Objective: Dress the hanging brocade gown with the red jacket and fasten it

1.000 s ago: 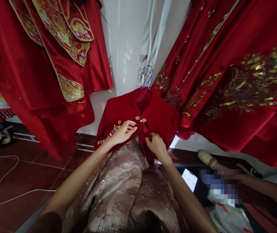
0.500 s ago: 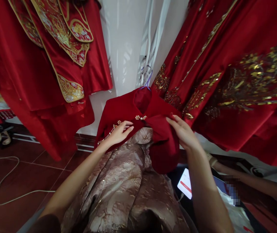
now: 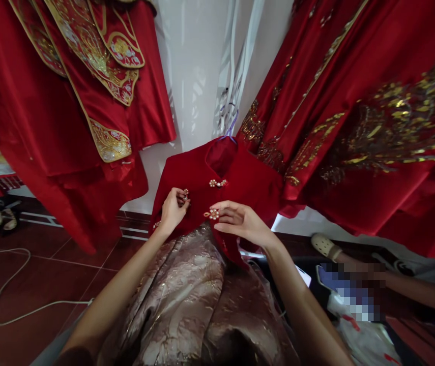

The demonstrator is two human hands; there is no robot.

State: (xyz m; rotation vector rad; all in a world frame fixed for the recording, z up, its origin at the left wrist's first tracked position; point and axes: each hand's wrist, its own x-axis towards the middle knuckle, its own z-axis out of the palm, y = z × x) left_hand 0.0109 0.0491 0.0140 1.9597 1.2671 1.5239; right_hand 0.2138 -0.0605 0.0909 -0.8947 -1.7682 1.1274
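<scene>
A red velvet jacket (image 3: 248, 180) hangs on a purple hanger (image 3: 232, 124) in front of me, over a pinkish-gold brocade skirt (image 3: 186, 300). My left hand (image 3: 172, 209) is closed in a pinch on a beaded button (image 3: 185, 193) on the jacket's left front. My right hand (image 3: 240, 221) pinches another beaded fastener (image 3: 213, 214) on the front flap. A third beaded clasp (image 3: 217, 182) sits fastened below the collar.
Red satin robes with gold embroidery hang at the left (image 3: 68, 101) and right (image 3: 373, 127). A white wall (image 3: 198, 76) is behind. A white cord (image 3: 7, 290) lies on the red tiled floor. Another person's foot in a white shoe (image 3: 324, 246) is at the lower right.
My right hand came back from the jacket's right side to the front and took a beaded fastener. My left hand closed from flat fingers into a pinch on a button.
</scene>
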